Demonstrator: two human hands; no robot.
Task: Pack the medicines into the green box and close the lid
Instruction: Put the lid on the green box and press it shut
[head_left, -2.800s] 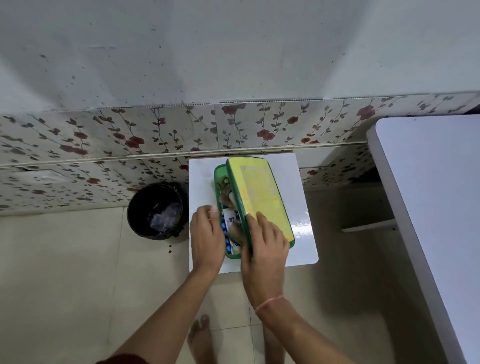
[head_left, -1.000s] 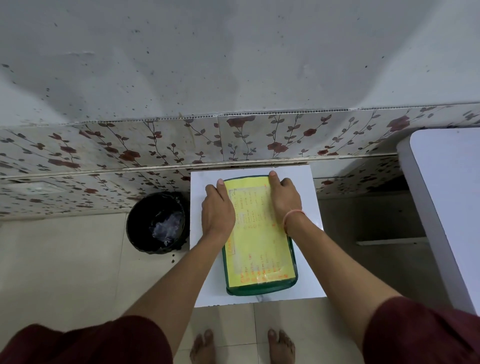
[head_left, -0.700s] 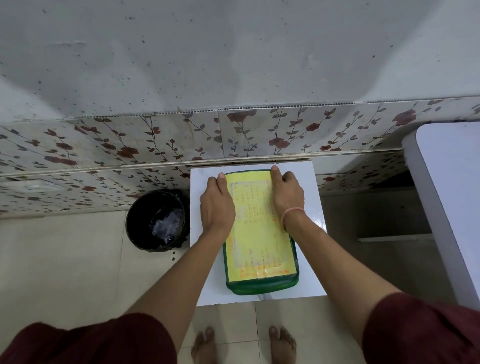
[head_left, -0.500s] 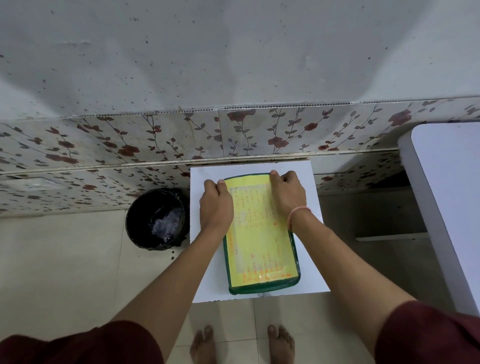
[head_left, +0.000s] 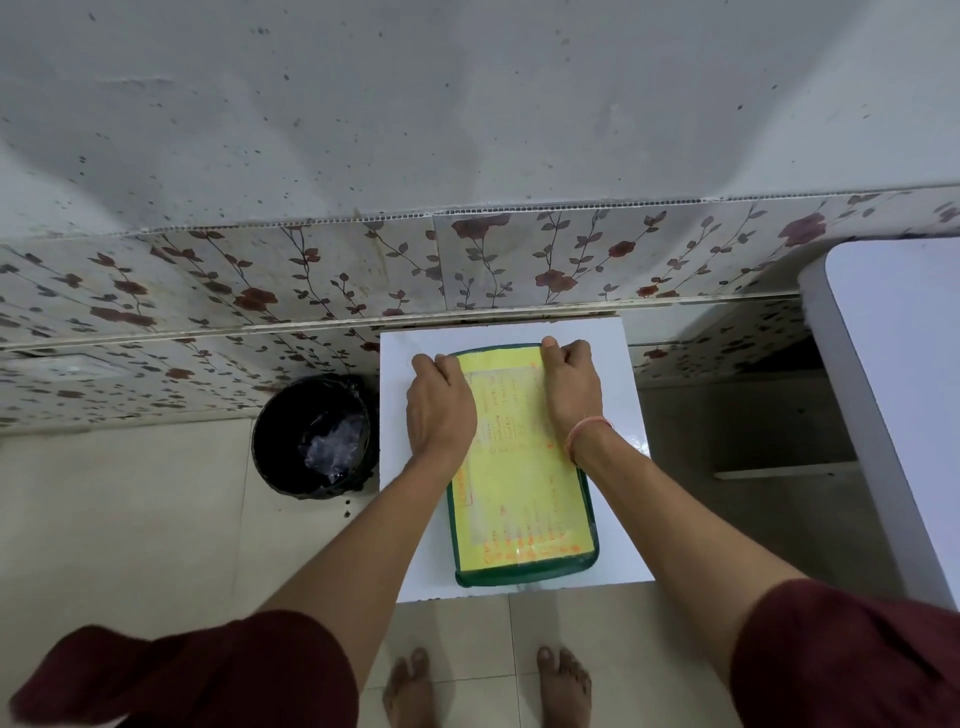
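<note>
The green box (head_left: 524, 570) lies lengthwise on a small white table (head_left: 621, 525), its lid down flat. A yellow printed sheet (head_left: 519, 499) covers the lid's top. My left hand (head_left: 441, 408) rests on the box's far left corner with its fingers curled over the edge. My right hand (head_left: 571, 389), a pink band at the wrist, grips the far right corner the same way. The medicines are hidden under the lid.
A black bin (head_left: 314, 434) with a plastic liner stands on the floor left of the small table. A larger white table (head_left: 893, 395) fills the right side. A flowered wall panel runs just behind. My bare feet (head_left: 410, 686) stand at the table's near edge.
The lid, tilted up 2.8 s ago with medicines showing, now lies shut. Both hands moved from the box's near end to its far corners, and their fingers have curled tighter.
</note>
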